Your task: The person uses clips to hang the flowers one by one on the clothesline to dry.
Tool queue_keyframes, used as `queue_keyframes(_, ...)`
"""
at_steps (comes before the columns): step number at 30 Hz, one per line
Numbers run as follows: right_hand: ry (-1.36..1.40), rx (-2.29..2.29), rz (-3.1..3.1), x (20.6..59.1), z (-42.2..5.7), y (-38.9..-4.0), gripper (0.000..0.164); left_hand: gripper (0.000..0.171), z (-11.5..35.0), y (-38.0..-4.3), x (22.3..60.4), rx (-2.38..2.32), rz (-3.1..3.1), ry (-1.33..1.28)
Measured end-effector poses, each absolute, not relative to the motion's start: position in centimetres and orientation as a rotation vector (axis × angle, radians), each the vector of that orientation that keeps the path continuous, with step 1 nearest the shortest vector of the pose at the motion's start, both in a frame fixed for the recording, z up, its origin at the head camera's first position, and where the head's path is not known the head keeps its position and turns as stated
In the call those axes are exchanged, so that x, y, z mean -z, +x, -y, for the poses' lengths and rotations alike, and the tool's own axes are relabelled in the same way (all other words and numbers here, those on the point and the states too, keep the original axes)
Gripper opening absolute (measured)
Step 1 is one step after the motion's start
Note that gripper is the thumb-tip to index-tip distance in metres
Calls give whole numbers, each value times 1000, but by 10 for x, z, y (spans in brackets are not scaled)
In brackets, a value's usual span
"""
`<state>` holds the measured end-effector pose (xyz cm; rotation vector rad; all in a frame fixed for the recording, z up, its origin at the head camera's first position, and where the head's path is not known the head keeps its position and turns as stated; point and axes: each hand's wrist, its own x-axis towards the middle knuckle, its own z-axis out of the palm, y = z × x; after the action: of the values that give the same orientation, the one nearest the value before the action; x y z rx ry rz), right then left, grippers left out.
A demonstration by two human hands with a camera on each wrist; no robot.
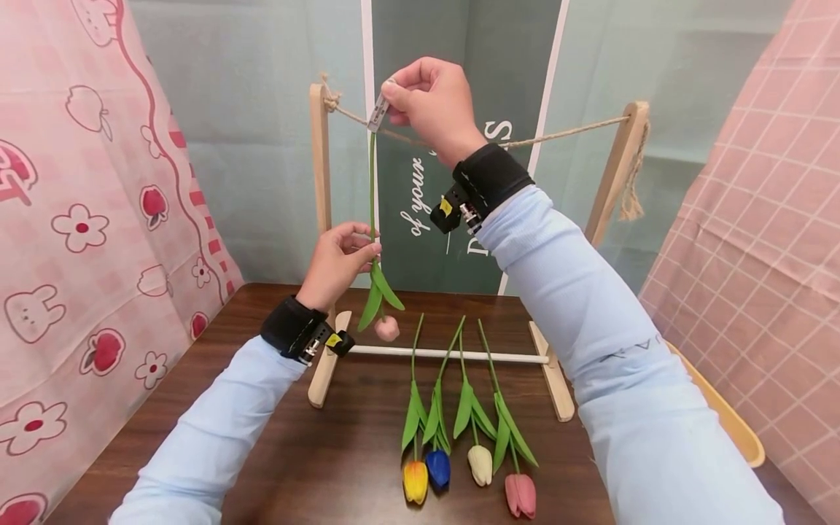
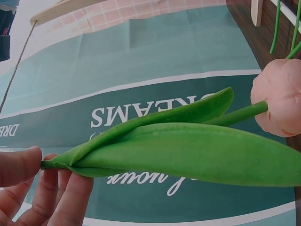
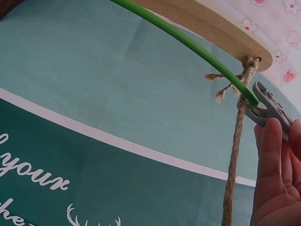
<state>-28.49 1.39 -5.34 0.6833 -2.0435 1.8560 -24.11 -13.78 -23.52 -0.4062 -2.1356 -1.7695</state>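
Observation:
My right hand (image 1: 433, 102) pinches a grey clothespin (image 3: 270, 106) at the rope (image 1: 564, 135), near the left post. The tip of a green stem lies at the clothespin's mouth, against the rope; whether it is clamped I cannot tell. That stem belongs to a pale pink artificial tulip (image 1: 388, 328), which hangs head down. Lower on the stem, just above the leaves (image 2: 188, 150), my left hand (image 1: 341, 262) pinches it between thumb and fingers. In the left wrist view the pale bloom (image 2: 280, 99) shows at the right edge.
Yellow (image 1: 415, 483), blue (image 1: 437, 470), cream (image 1: 480, 465) and pink (image 1: 521, 496) tulips lie on the brown table (image 1: 295, 452). The rope's wooden frame has a left post (image 1: 320, 160), a right post (image 1: 617, 171) and a white bottom bar (image 1: 394, 351). A yellow tray (image 1: 728, 415) stands at right.

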Motion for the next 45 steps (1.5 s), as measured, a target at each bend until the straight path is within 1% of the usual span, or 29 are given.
queue_keyframes(13, 662, -1837, 2125, 57, -13, -287, 9, 21, 136, -241, 235, 1792, 2128, -408)
queue_keyframes(23, 667, -1848, 2228, 53, -12, -283, 16, 19, 141, -241, 236, 1754, 2113, -382)
queue_keyframes(31, 691, -1857, 2261, 54, -13, -284, 22, 24, 144, -244, 240, 1714, 2126, -351)
queue_keyframes(39, 691, -1841, 2284, 54, -14, -284, 22, 23, 144, -243, 244, 1671, 2114, -365)
queue_keyframes(45, 708, -1814, 2284, 54, -14, -282, 23, 26, 145, -239, 244, 1691, 2122, -366)
